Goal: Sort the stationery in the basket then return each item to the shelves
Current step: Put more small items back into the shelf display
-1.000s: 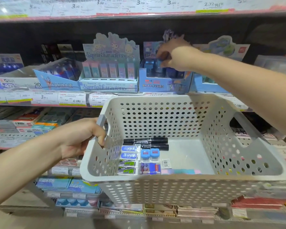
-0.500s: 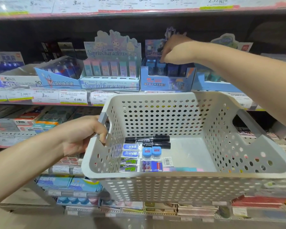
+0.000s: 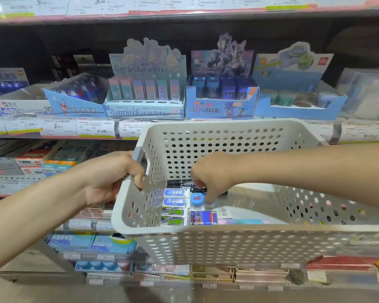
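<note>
A white perforated basket (image 3: 228, 229) hangs in front of the shelves; my left hand (image 3: 109, 176) grips its left handle. Along its left side lie black markers (image 3: 178, 183), two blue erasers (image 3: 175, 197), two green-labelled erasers (image 3: 173, 216), a round blue sharpener (image 3: 196, 199), a purple and red box (image 3: 202, 217) and a pastel eraser (image 3: 241, 221). My right hand (image 3: 212, 173) reaches down into the basket, and its fingertips pinch a second small blue sharpener (image 3: 209, 204) next to the first. That sharpener is mostly hidden by my fingers.
On the shelf behind stand a Sanrio display box (image 3: 144, 110), a blue sharpener display box (image 3: 221, 106) and a light blue display box (image 3: 293, 106). Price labels line the shelf edge (image 3: 59, 127). Lower shelves hold more packaged stationery.
My right hand has left the blue display box on the shelf and come down into the basket onto a small blue sharpener. The basket and my left hand stay in place.
</note>
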